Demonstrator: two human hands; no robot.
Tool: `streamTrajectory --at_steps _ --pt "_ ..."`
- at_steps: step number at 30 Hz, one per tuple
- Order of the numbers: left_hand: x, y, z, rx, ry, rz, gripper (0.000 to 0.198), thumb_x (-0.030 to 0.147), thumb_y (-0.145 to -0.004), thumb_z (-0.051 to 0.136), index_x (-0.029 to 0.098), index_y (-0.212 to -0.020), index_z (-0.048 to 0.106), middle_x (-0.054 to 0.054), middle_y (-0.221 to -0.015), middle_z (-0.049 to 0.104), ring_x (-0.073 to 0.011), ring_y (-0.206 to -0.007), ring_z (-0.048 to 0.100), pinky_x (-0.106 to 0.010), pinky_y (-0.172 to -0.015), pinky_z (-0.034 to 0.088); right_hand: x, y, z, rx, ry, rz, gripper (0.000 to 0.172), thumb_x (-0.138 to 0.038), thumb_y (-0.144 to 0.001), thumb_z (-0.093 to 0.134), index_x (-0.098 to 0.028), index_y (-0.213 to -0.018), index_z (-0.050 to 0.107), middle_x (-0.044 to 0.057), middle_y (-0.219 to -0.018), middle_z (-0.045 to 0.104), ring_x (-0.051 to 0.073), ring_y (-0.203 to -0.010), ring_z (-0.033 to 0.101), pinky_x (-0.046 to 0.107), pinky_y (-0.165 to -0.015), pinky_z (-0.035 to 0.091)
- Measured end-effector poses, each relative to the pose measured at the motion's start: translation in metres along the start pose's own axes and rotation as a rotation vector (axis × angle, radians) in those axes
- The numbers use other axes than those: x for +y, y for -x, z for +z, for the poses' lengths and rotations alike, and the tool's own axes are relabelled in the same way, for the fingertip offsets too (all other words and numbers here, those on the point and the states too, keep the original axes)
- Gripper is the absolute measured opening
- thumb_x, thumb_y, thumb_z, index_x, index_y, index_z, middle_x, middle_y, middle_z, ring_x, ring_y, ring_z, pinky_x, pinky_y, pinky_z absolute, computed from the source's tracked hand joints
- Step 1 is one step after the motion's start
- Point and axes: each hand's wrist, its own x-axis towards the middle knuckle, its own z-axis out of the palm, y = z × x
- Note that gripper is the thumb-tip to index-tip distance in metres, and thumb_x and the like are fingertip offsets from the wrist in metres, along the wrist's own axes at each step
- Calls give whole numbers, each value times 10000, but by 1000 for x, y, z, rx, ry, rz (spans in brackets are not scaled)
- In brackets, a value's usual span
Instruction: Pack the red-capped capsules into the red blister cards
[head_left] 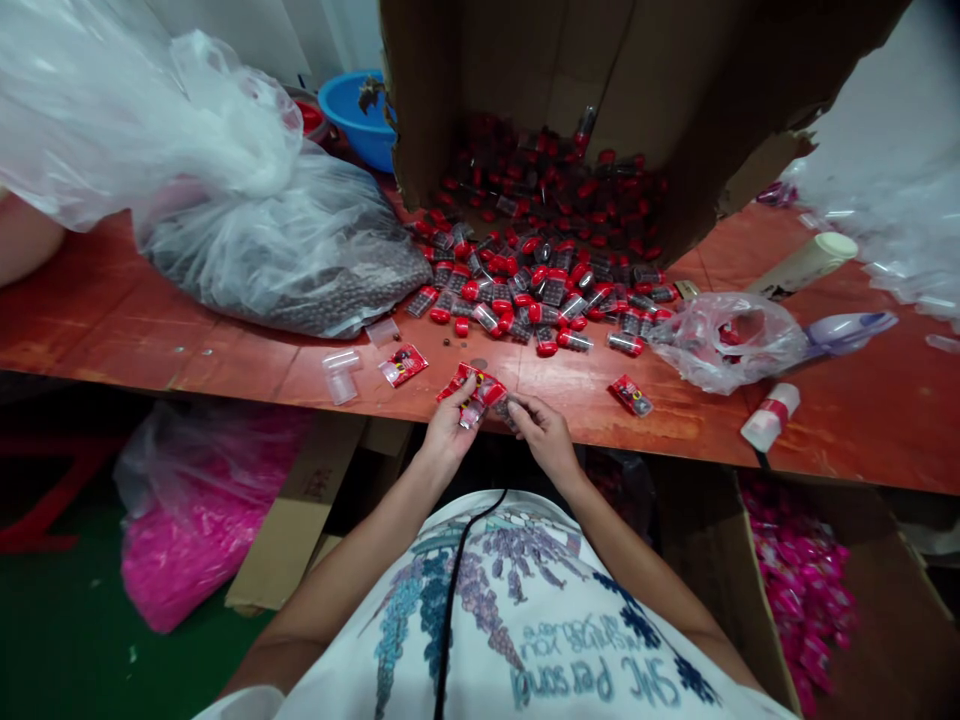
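At the table's front edge, my left hand point(453, 418) grips red printed packets point(480, 386) with its thumb on top. Close by on the right, my right hand point(543, 434) has its thumb and fingers pinched at a small dark, clear piece beside the packets; its details are blurred. Another red packet point(405, 366) lies left of my hands, and one more point(631, 396) lies to the right. Beyond my hands spreads a heap of small clear tubes with red caps point(553, 288), dark beads inside, spilling from a cardboard box point(540, 60) on its side.
A plastic bag of dark beads point(300, 250) lies on the red table point(90, 320), with clear empty tubes point(341, 375) near it. Right are a crumpled bag point(727, 340) and a white roll point(771, 418). Below stand a pink-filled bag point(202, 520) and a box of pink packets point(806, 590).
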Motion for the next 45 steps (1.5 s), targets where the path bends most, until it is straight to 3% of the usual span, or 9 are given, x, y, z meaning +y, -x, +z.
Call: streamTrajectory --at_steps 6,14,17,20,23,28,34,38,45 --pt "-6 4 -4 -91 -118 170 135 46 -635 733 104 -739 669 -38 -719 700 -129 -642 652 -239 -682 528 -4 -1 0 18 -97 19 361 -420 -817 580 -202 -1102 621 25 -904 670 126 -666 582 214 -524 472" --pt "-6 15 -6 -277 -382 364 226 104 -556 798 147 -740 674 1 -724 694 -127 -667 641 -243 -722 504 -7 1 -8 16 93 -204 271 -331 -849 573 -244 -1092 656 39 -1020 673 186 -921 622 323 -853 489" --pt "-6 21 -4 -280 -454 377 234 114 -540 809 144 -737 687 -13 -729 699 -139 -678 639 -256 -743 497 -7 1 -9 27 94 -193 276 -347 -843 580 -247 -1087 662 40 -1008 675 188 -905 625 318 -822 503" --pt "-4 25 -2 -310 -502 397 206 122 -555 800 146 -727 690 -11 -724 697 -142 -680 635 -254 -734 494 -7 2 -7 19 -31 -61 307 -385 -840 572 -223 -1091 644 34 -949 684 160 -741 627 263 -612 517" --pt "-5 25 -3 -344 -540 383 192 129 -566 794 146 -727 690 -7 -710 693 -141 -659 628 -252 -709 497 -5 4 -4 40 -106 3 303 -400 -839 568 -204 -1060 636 30 -892 687 149 -675 618 246 -544 501" --pt "-10 24 -5 -304 -565 364 185 153 -564 805 126 -711 697 -31 -699 699 -143 -646 632 -252 -701 503 -1 8 0 96 10 -142 252 -362 -835 589 -221 -1041 624 41 -982 679 176 -880 640 301 -798 514" --pt "-10 22 -4 -318 -528 269 277 150 -545 818 119 -799 714 -59 -783 721 -170 -706 659 -276 -735 515 1 1 -5 53 -183 45 300 -384 -811 596 -224 -1062 567 15 -891 668 153 -721 621 240 -571 505" --pt "-5 22 -3 -269 -499 269 231 145 -558 810 122 -762 704 -36 -722 706 -147 -647 645 -250 -686 514 -1 -1 -16 -36 -25 -60 334 -299 -748 671 -247 -1075 630 18 -990 624 151 -813 585 281 -750 504" --pt "-9 30 0 -364 -559 121 295 111 -501 828 113 -775 720 -71 -769 725 -192 -710 667 -282 -718 524 0 0 -20 -61 -26 -81 487 -256 -751 659 -286 -1224 547 29 -1052 561 135 -779 568 282 -737 515"
